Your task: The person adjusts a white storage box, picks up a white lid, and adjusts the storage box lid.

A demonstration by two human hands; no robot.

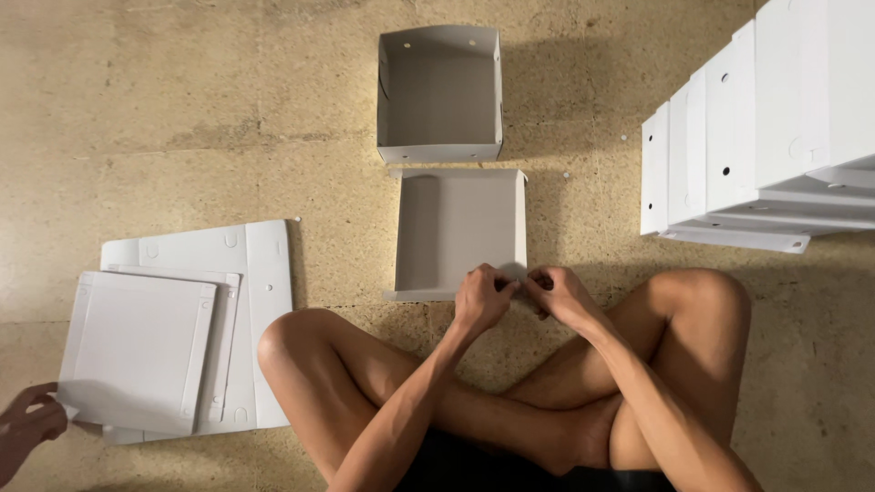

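A shallow white cardboard tray (456, 228) lies open on the floor in front of my crossed legs. My left hand (483, 298) and my right hand (556, 292) meet at its near right corner, fingers pinched on the corner flap there. The flap itself is mostly hidden by my fingers. Just beyond the tray stands a deeper white cardboard box (438, 91), open at the top and with nothing in it.
Flat white cardboard blanks (182, 319) are piled on the floor to my left, and another person's hand (27, 428) touches their near left corner. Stacks of folded white boxes (756, 137) stand at the right. The floor (182, 118) is speckled tan.
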